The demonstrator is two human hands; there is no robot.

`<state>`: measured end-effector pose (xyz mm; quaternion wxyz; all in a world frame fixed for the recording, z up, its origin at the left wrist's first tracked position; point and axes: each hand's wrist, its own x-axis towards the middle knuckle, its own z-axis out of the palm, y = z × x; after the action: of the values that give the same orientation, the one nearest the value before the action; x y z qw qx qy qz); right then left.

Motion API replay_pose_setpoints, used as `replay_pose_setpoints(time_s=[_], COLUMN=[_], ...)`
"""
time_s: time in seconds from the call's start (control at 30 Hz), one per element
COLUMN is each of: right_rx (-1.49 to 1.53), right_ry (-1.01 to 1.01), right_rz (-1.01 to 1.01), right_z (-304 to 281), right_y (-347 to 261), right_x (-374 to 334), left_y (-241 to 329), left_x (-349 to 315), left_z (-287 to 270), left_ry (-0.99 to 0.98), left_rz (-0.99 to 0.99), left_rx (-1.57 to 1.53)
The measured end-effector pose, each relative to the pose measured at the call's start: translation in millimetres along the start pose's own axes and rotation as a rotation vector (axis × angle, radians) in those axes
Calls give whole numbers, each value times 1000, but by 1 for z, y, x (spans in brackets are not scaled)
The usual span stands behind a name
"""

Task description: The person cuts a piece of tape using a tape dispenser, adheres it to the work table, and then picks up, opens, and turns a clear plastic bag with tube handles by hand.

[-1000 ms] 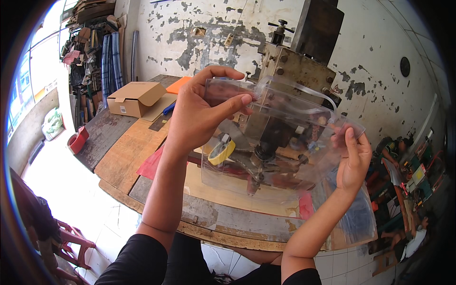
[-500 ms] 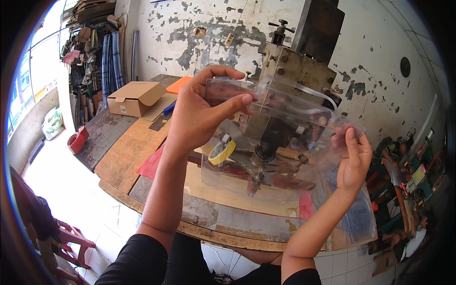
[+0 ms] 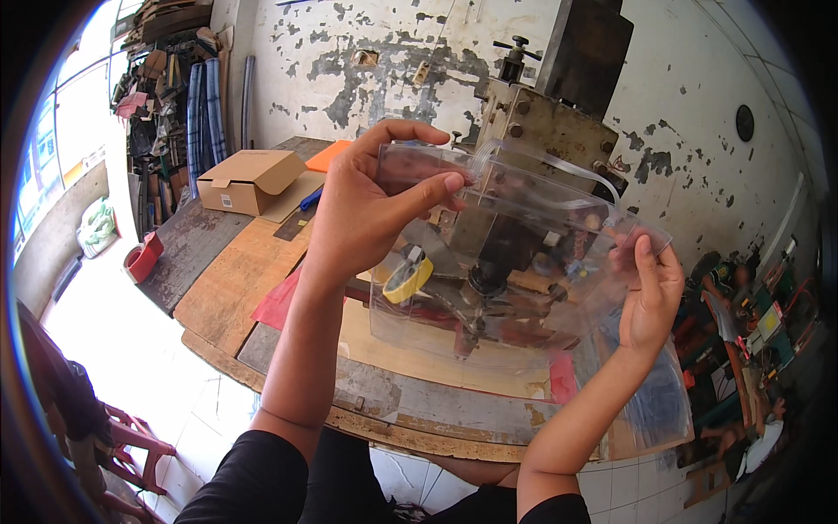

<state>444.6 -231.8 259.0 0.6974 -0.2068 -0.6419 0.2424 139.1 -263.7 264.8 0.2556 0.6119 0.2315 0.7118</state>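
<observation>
In the head view, the left hand (image 3: pixel 371 205) pinches a clear plastic bag (image 3: pixel 511 271) near its looped handle (image 3: pixel 559 163), index finger raised; the right hand (image 3: pixel 650 293) pinches its upper right corner. Held at 2 points, it hangs above the wooden workbench (image 3: pixel 223 293), before a press machine (image 3: pixel 550 122).

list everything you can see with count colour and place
Bench: one, brown and grey, across the middle
Clear plastic piece: one, transparent, held up centrally
Machine: one, beige and black, behind the plastic
Roll: one, yellow, seen through the plastic
Box: one, brown, bench's far left
Ring: one, red, bench's left edge
Plastic pile: count unclear, bluish, bench's right end
Stool: at least one, red, lower left
Co-workers: count unclear, mixed clothing, right background
Peeling wall: one, white, background
Left hand: one, bare, plastic's upper left edge
Right hand: one, bare, plastic's right edge
</observation>
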Motion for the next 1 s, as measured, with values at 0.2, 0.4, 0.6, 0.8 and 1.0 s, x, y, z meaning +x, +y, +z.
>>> replay_pose_setpoints(time_s=[0.2,0.4,0.6,0.8,1.0], right_rx=[3,-1,0,3,7], right_ry=[2,1,0,-8,-1], right_rz=[1,3,-1,-1,21], right_z=[0,-1,-1,-1,-1], right_y=[1,1,2,2,1], right_x=[0,1,1,1,0], left_y=[0,1,0,0,-1], left_x=[0,0,0,0,0], left_z=[0,0,0,0,-1], left_ry=[0,2,0,-1,-5], left_rz=[0,-3,-5,-4,-4], left_rx=[-2,10,-6,16,4])
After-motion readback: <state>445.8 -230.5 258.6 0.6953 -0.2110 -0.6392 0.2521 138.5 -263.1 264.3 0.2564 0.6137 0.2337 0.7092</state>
